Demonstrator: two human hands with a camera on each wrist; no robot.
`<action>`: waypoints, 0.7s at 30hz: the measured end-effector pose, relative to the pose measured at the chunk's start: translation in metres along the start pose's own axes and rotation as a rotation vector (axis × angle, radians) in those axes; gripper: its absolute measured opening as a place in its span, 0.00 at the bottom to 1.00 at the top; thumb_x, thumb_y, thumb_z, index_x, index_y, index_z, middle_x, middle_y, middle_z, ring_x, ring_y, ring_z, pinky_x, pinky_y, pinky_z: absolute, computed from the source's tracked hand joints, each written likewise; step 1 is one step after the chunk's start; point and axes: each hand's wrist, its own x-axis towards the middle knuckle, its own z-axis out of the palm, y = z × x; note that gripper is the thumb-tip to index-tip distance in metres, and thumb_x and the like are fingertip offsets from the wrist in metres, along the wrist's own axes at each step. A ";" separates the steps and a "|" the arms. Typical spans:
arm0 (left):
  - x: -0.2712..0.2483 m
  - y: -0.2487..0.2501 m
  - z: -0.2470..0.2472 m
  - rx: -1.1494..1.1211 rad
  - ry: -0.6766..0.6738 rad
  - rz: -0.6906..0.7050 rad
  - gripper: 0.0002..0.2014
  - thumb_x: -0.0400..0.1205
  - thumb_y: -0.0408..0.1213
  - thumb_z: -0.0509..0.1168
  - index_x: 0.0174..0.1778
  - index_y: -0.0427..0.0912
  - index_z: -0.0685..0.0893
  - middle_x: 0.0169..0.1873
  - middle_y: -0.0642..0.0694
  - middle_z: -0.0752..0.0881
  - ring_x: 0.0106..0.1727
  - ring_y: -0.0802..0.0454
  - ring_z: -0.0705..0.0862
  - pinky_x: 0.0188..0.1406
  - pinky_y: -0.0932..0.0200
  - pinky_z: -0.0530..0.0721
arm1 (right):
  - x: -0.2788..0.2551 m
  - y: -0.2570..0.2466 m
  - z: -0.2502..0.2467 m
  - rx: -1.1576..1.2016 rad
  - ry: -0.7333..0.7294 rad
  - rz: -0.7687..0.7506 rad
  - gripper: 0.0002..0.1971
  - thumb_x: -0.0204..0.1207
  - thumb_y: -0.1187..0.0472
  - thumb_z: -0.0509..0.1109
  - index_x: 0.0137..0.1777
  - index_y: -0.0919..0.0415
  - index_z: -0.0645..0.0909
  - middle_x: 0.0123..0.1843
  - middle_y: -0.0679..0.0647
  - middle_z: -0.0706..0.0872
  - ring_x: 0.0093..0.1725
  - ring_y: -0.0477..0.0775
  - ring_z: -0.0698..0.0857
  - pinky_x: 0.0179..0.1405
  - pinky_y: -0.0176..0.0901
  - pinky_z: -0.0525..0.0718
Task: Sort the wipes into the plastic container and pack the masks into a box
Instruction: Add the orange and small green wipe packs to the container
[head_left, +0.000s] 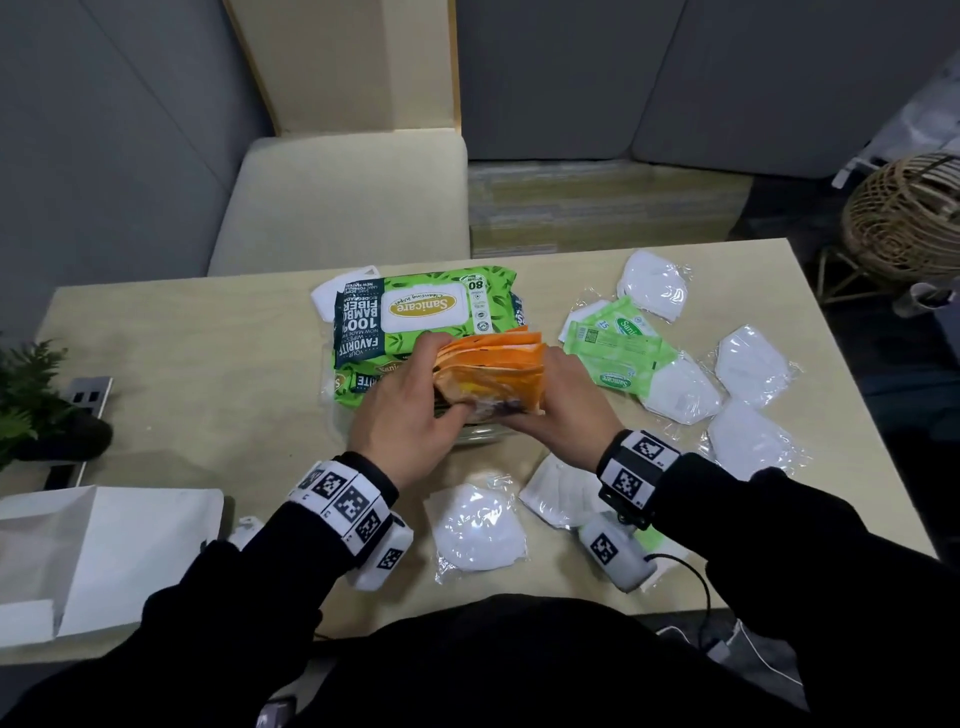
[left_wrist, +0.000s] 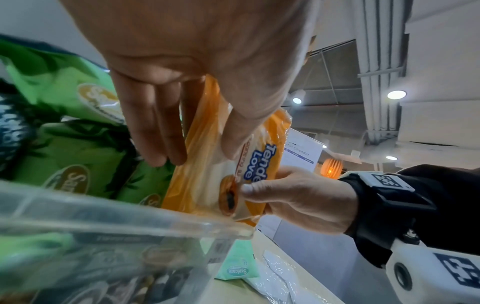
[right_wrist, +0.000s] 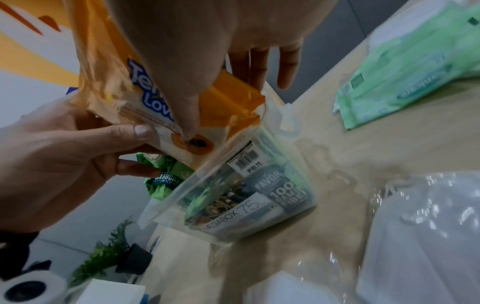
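Observation:
Both hands hold one orange wipes pack (head_left: 493, 364) upright over the clear plastic container (right_wrist: 259, 195). My left hand (head_left: 431, 384) grips its left side, thumb on the front. My right hand (head_left: 556, 395) grips its right side, thumb pressed on the printed front. The pack's lower edge touches the container rim (left_wrist: 130, 218). Large green wipes packs (head_left: 431, 312) fill the container and rise above it. Small green wipes packs (head_left: 618, 348) lie to the right. Wrapped white masks (head_left: 475, 525) (head_left: 753, 364) are scattered on the table. A white box (head_left: 104, 561) stands open at the front left.
A potted plant (head_left: 31, 405) and a socket panel (head_left: 88, 395) sit at the table's left edge. A beige chair (head_left: 343, 197) stands behind the table, and a wicker stand (head_left: 904, 218) is off the far right corner. More masks (head_left: 654, 286) lie at the back right.

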 end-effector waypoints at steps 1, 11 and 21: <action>-0.001 -0.002 0.001 -0.013 0.005 -0.014 0.34 0.78 0.43 0.78 0.76 0.52 0.68 0.57 0.46 0.91 0.53 0.40 0.91 0.49 0.51 0.87 | 0.000 -0.001 -0.001 0.034 -0.004 -0.008 0.39 0.71 0.26 0.71 0.77 0.48 0.76 0.68 0.49 0.83 0.66 0.56 0.81 0.64 0.59 0.81; -0.009 -0.007 0.001 -0.096 0.051 -0.047 0.33 0.79 0.38 0.78 0.77 0.50 0.69 0.60 0.45 0.89 0.56 0.43 0.88 0.52 0.58 0.79 | -0.020 -0.021 0.000 -0.021 0.070 0.032 0.40 0.69 0.47 0.80 0.78 0.62 0.69 0.67 0.56 0.75 0.64 0.59 0.77 0.62 0.57 0.81; -0.012 -0.001 0.010 -0.158 0.031 -0.116 0.41 0.78 0.38 0.80 0.82 0.55 0.63 0.68 0.45 0.87 0.60 0.47 0.88 0.62 0.54 0.83 | -0.014 -0.035 0.014 -0.073 -0.063 0.236 0.41 0.80 0.61 0.70 0.88 0.71 0.53 0.67 0.66 0.74 0.62 0.69 0.77 0.64 0.61 0.78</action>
